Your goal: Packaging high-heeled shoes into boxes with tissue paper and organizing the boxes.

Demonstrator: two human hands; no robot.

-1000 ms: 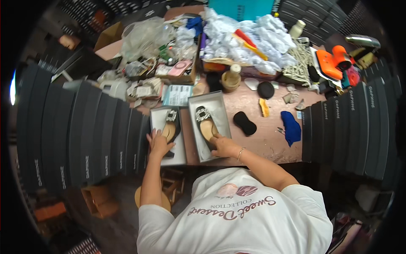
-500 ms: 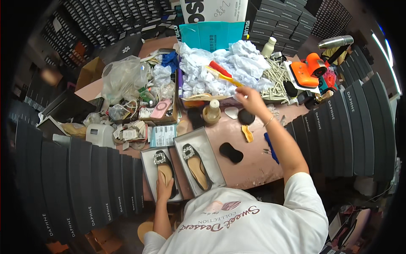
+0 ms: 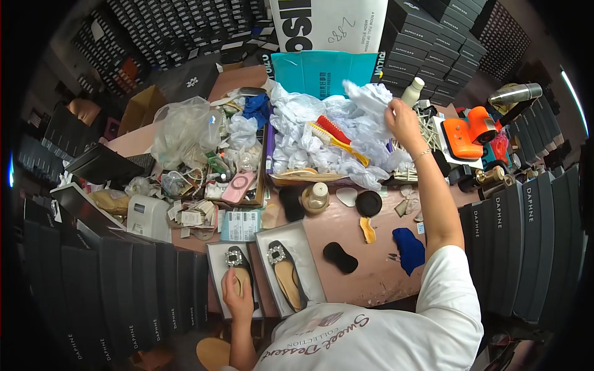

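Observation:
A black flat shoe with a jewelled square buckle [image 3: 233, 256] lies in the left half of an open shoebox pair. My left hand [image 3: 237, 298] is closed on its side, fingers over the tan insole. Its mate, another black buckled shoe [image 3: 287, 279], sits in the white-lined box [image 3: 314, 281] just to the right. Farther up, my right hand [image 3: 403, 127] pinches a sheet of crumpled white tissue paper [image 3: 370, 102], lifted at the right side of a tissue-filled box. A red brush [image 3: 333, 128] and a yellow brush [image 3: 340, 147] lie on the tissue [image 3: 291, 130].
Black shoeboxes are stacked left [image 3: 114, 284] and right [image 3: 523, 247]. A pump bottle [image 3: 315, 198], black sponge [image 3: 340, 257] and blue cloth [image 3: 408, 250] lie on the pink table [image 3: 383, 278]. An orange tool [image 3: 464, 136] stands right; a clutter-filled box [image 3: 250, 201] stands left.
My right hand has moved right and now holds up tissue paper. The tissue beside the brushes is pulled about. My left hand stays at the left shoe, its fingers shifted slightly.

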